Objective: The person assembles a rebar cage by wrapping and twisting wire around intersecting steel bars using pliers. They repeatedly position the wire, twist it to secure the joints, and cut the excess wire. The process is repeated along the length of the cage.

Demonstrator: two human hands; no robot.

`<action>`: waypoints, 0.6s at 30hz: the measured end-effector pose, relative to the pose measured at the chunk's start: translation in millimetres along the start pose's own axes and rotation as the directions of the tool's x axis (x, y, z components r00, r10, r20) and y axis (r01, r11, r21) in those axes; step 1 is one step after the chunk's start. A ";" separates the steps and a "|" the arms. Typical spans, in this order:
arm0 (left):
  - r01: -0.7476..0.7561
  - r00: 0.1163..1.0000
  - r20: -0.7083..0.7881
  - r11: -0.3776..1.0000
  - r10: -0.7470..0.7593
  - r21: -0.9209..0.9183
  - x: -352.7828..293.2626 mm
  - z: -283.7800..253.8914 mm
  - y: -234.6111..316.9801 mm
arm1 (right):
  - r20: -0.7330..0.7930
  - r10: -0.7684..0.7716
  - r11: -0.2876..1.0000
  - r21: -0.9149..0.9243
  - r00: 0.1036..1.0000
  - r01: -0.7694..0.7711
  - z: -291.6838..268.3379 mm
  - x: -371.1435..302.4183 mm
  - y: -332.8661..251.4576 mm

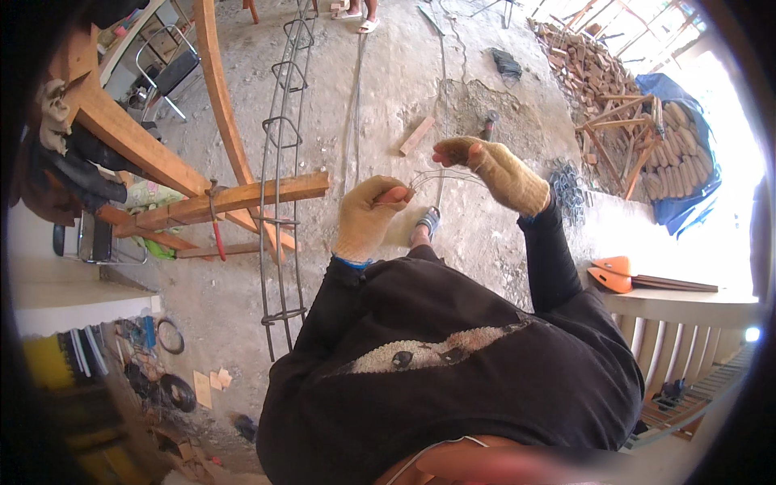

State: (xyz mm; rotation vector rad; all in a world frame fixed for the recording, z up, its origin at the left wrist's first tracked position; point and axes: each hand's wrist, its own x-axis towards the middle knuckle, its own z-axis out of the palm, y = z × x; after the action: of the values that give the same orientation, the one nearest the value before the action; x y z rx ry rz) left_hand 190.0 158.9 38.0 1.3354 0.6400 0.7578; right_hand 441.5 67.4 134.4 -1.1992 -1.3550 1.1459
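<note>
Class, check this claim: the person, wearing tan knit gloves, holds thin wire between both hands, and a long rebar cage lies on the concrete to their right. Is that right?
Not quite. The head view shows the rebar cage lying to the person's left. The left hand and right hand do hold thin wire in tan gloves.

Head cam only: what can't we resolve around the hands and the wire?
- Left hand: the glove hides most of the red-handled tool it grips.
- Right hand: pinch point on the thin wires too small to see.
- Rebar cage: far end cut off by the top edge.

Rebar cage (280, 162) lies left of both hands, across a wooden beam (234, 198) (bricks (594, 69) far right).
</note>
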 end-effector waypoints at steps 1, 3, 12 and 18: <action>-0.007 1.000 0.010 0.996 0.006 0.086 0.0 -2.0 5.0 | 0.044 0.060 0.998 -0.023 0.997 -0.059 -0.8 0.7 -1.2; -0.011 1.000 0.015 0.983 0.008 0.182 0.9 -3.7 15.5 | -0.060 -0.037 0.979 0.200 0.998 0.048 -0.2 3.6 -1.8; 0.005 0.999 0.031 0.967 -0.013 0.254 -4.1 16.5 23.2 | -0.473 -0.087 0.993 -0.115 0.877 0.036 15.4 6.9 -10.8; -0.035 0.989 -0.146 0.938 -0.016 -0.345 6.1 -20.4 6.0 | -0.793 -0.365 0.931 -0.318 0.488 0.180 9.8 -6.8 -0.1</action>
State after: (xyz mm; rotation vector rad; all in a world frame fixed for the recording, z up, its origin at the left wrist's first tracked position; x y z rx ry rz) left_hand 177.1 176.6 41.3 0.9651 0.5837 0.9365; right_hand 432.1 60.1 133.0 -1.3439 -0.8202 0.0817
